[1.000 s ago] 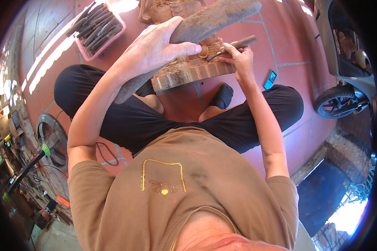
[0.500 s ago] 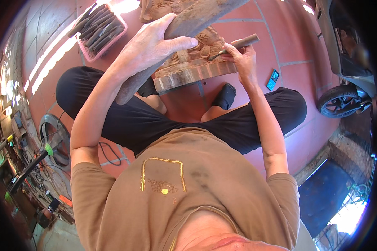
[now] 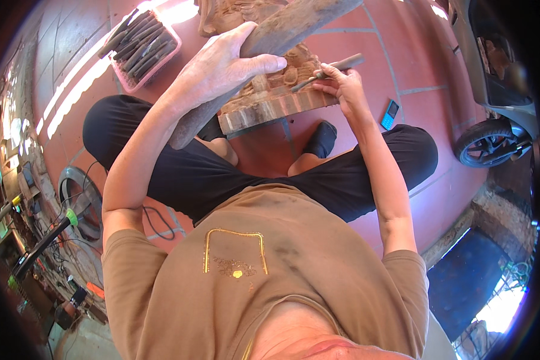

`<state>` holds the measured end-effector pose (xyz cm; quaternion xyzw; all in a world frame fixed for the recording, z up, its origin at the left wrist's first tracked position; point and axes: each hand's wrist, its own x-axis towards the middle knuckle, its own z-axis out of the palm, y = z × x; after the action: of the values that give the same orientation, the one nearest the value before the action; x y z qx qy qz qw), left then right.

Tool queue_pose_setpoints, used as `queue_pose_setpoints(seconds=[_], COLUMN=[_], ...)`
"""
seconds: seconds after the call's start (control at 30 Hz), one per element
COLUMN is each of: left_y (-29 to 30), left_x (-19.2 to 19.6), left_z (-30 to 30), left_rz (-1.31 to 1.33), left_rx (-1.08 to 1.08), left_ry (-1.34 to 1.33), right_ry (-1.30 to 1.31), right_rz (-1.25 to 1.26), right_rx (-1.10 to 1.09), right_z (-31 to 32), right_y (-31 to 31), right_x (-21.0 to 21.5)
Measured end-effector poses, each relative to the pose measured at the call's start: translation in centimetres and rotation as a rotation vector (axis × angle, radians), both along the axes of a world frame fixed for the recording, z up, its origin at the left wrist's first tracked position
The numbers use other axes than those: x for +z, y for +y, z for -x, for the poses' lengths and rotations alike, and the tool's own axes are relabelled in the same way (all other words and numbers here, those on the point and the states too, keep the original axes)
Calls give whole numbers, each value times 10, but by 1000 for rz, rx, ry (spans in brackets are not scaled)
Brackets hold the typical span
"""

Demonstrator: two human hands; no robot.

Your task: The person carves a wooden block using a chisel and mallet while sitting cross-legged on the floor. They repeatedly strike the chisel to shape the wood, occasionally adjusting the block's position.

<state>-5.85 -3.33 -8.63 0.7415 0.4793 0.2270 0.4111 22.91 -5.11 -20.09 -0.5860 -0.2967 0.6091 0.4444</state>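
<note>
My left hand [image 3: 219, 65] is wrapped round a long, thick wooden bar [image 3: 300, 25], its thumb across the near side. The bar slants from over my left knee up to the far right, passing above a wood carving [image 3: 294, 67] and hiding part of it. A wood chisel [image 3: 349, 61] is pinched in the fingers of my right hand [image 3: 347, 89]. Its handle points up to the right. The narrow blade reaches down left to the near rim of the carving, beside the thick base edge [image 3: 276, 112]. I cannot tell if the tip touches wood.
At the far left a pink basket [image 3: 177, 49] holds several chisels. A blue phone [image 3: 390, 114] lies on the red tiles near my right knee. A motorbike wheel [image 3: 489, 144] stands at the right. A fan-like round frame [image 3: 80, 201] and cables are at the left.
The chisel and my right hand have shifted slightly left and nearer, bringing the blade closer to the base's near edge. The phone screen has gone dark. My left hand has barely moved.
</note>
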Motion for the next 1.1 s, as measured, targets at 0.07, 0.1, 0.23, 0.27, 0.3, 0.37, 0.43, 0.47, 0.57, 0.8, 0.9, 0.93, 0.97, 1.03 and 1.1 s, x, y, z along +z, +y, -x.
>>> queue_pose_setpoints(seconds=[0.07, 0.1, 0.23, 0.27, 0.3, 0.37, 0.43, 0.47, 0.57, 0.8, 0.9, 0.93, 0.97, 1.03, 1.1], left_y=[-1, -2, -1, -1, -1, -1, 0, -1, -3, -2, -2, -2, -1, 1, 0], left_x=[-2, -4, -8, -8, -9, -10, -9, -9, -10, -7, -4, -3, -4, -5, -5], left_z=[1, 2, 9, 10, 11, 12, 14, 13, 11, 4, 3, 3, 2, 4, 5], left_rz=[-11, -35, -22, -31, -40, -50, -55, -61, -65, -24, -20, -27, -35, -45, -54], left_rx=[5, 5, -4, 2, 8, 7, -6, 8, 32, 0, -5, 0, -8, -22, -14], left_ry=[2, -12, -63, -65, -67, -67, -58, -51, -29, -13, -3, 0, -2, -7, -13], right_ry=[23, -14, -88, -118, -148, -231, -332, -474, -827, -485, -158, -148, -138, -152, -197], right_rz=[-35, -95, -238, -237, -235, -293, -418, -476, -603, -317, -161, -161, -161, -203, -288], right_rx=[-9, -19, -57, -37, -16, 2, -3, 28, 97, 64, 15, 30, 45, 72, 97], right_z=[2, 3, 0, 0, 1, 7, 20, 26, 42, 24, 11, 10, 9, 10, 15], right_y=[-3, -3, 2, 2, 2, 0, -3, -5, -17, 3, 9, 7, 5, -2, -9], right_x=[2, 3, 18, 16, 12, 8, 6, 8, 14, 3, 4, 5, 6, 7, 7])
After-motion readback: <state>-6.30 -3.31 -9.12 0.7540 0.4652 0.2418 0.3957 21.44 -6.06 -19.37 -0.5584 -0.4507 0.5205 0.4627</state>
